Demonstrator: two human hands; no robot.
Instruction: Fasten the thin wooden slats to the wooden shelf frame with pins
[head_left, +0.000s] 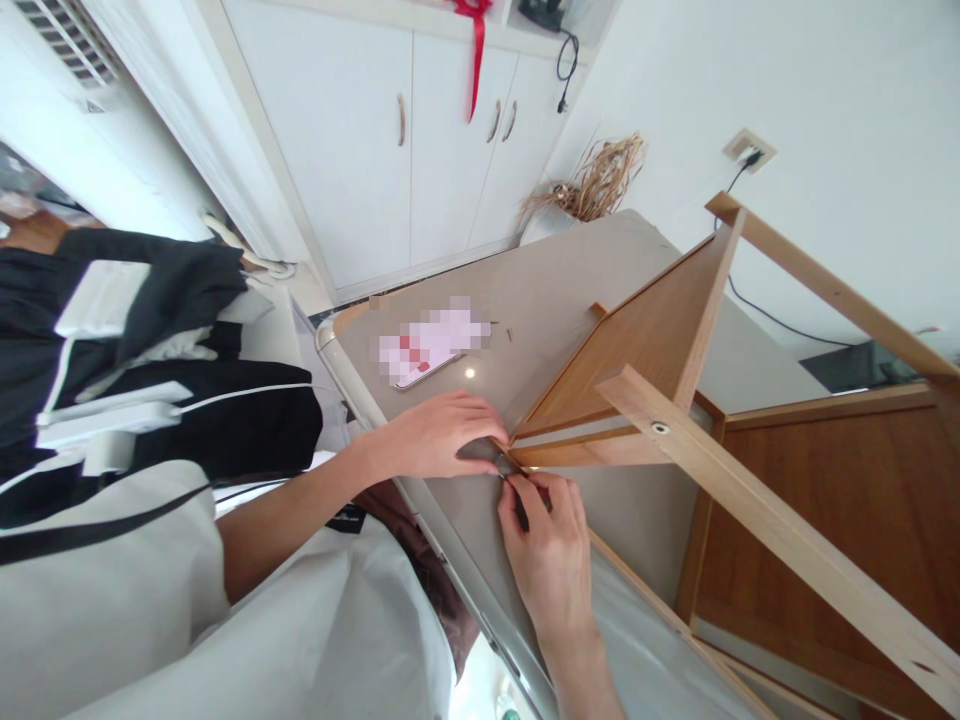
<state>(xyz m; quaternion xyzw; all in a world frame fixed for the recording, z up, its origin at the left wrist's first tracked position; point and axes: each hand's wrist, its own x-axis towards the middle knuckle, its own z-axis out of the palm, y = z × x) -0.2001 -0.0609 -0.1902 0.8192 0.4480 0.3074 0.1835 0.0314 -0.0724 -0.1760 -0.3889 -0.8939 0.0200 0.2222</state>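
A wooden furniture frame with a brown panel stands on the grey tabletop. At its near left corner, my left hand reaches in from the left with thumb and fingers curled around the wood's end. My right hand comes from below, its thumb and fingers pinched together at the same corner. A small, thin, dark piece shows between the fingertips of both hands; its kind is too small to tell. Close to the camera, a pale wooden bar with a metal fastener slants across the frame.
A blurred phone lies beyond my left hand, with small screws or pins beside it. A second brown panel is at the right. Dried stalks stand behind the table. Dark clothing and white cables are at the left.
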